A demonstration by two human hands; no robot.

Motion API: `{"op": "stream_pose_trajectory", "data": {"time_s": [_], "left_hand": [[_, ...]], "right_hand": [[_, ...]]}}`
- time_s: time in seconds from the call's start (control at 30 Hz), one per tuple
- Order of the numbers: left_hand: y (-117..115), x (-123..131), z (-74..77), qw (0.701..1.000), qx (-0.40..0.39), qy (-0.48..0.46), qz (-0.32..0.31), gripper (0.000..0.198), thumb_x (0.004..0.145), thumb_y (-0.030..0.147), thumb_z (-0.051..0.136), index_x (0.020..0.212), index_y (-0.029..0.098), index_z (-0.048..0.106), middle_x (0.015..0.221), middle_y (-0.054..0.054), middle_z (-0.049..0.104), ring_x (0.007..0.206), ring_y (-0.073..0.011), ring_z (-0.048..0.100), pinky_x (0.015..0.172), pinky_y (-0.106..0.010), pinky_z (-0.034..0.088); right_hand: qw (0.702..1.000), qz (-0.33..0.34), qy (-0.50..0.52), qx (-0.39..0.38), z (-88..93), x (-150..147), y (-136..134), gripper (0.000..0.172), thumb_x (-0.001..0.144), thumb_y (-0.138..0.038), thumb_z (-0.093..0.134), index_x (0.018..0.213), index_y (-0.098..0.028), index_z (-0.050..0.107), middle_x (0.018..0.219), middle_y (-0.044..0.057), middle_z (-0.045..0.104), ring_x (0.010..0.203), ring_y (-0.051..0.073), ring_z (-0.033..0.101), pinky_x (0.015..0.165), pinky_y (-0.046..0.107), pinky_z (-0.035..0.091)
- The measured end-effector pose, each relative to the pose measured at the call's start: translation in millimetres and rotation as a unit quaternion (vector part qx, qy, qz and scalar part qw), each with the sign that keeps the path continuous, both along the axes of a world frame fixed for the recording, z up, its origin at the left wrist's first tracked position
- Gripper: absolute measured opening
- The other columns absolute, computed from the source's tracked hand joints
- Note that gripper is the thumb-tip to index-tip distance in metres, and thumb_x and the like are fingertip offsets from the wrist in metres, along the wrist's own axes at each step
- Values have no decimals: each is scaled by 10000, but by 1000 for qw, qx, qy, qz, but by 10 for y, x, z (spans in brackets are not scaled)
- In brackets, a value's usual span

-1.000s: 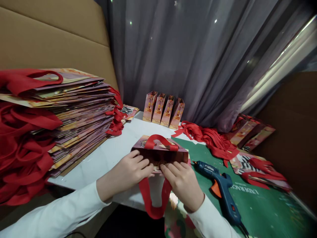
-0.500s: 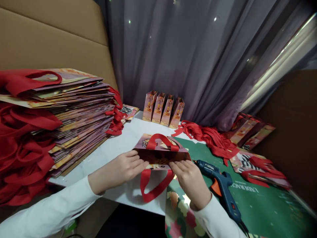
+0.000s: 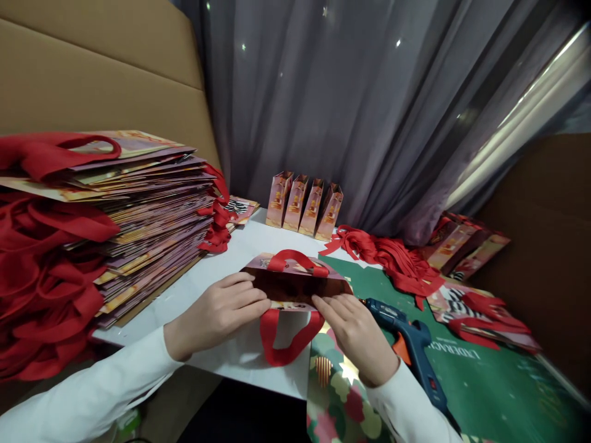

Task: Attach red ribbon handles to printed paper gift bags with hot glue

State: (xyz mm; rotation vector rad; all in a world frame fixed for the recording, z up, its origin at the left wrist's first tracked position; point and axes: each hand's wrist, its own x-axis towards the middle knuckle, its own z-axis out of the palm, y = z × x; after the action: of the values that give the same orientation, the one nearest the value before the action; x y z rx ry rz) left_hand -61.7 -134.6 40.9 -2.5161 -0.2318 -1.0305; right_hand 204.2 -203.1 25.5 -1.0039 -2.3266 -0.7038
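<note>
- Red ribbon marks the piece you are working on: a small paper gift bag (image 3: 295,284) lying on its side at the near edge of the white bench (image 3: 217,277), one red handle (image 3: 295,261) arched on its upper face and a second red loop (image 3: 286,341) hanging off the bench edge towards you.
- From the head view, your left hand (image 3: 219,314) lies flat against the bag's left end, fingers (image 3: 252,298) stretched out and pressing along its lower edge, closed round nothing.
- Your right hand (image 3: 357,332) meets the bag at its right end, fingertips (image 3: 325,303) narrowed on the lower fold; whether they pinch the paper or only press it you cannot tell from here.
- To my eye you are at the pressing step, holding the fold down where the lower loop joins the bag.
- The next move calls for steady, even pressure from both hands and a check that the loop sits centred.
- The blue glue gun (image 3: 413,354) lies just beside your right wrist on the green mat (image 3: 489,381), nozzle towards the bag; mind the tip.
- Further off: a tall stack of flat bags (image 3: 148,209) on the left, four standing bags (image 3: 305,206) by the curtain (image 3: 351,104), and a heap of loose red ribbons (image 3: 392,255) on the right.
</note>
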Motion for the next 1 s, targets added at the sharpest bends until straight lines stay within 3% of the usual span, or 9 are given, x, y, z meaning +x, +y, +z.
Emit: {"op": "stream_pose_trajectory", "data": {"time_s": [0.23,0.43,0.53,0.63,0.73,0.83,1.0], "left_hand": [[0,-44,-59,997,-72,-17,-28,248,916,102,400,1001,205,609,787,17,728,693,-110,646,916,-330,456],[-41,-32,49,992,-126,17,-11,237,919,96,431,1014,200,622,861,20,730,761,-122,638,976,-342,420],[-85,36,38,992,-112,47,22,216,907,157,453,1022,184,634,888,-12,714,807,-162,622,963,-381,414],[-101,136,-55,989,-75,65,106,214,881,187,491,1027,181,647,924,-40,704,856,-201,611,927,-406,403],[-98,239,-148,985,-49,54,157,200,921,158,463,889,190,658,780,-18,672,762,-178,594,867,-383,405],[-103,318,-180,988,-37,34,148,211,968,195,454,912,196,657,753,8,664,715,-153,582,846,-361,404],[-134,392,-178,992,-51,25,116,225,978,153,421,935,186,639,836,12,697,748,-150,596,900,-378,386]], "right_hand": [[999,14,41,29,-32,32,-2,286,931,-11,410,1090,-80,637,812,72,705,705,165,579,686,312,441],[998,-22,36,-36,6,-17,5,283,924,-62,397,1029,-99,658,769,74,667,679,182,527,661,330,389],[997,-27,48,-61,24,-72,5,291,936,-97,388,1049,-101,656,807,86,665,726,198,524,673,344,365],[996,-23,46,-66,16,-134,4,312,922,-86,383,1084,-110,649,842,85,667,735,201,508,679,348,347],[996,-12,56,-75,-9,-190,9,305,902,-109,404,1093,-107,641,911,95,672,761,207,504,706,355,350],[994,-18,75,-82,-50,-251,25,288,894,-112,427,1094,-113,633,962,93,671,807,212,513,749,360,356],[995,-52,47,-75,-140,-365,52,203,931,-102,470,1056,-131,627,880,59,650,771,199,500,706,346,342]]}}
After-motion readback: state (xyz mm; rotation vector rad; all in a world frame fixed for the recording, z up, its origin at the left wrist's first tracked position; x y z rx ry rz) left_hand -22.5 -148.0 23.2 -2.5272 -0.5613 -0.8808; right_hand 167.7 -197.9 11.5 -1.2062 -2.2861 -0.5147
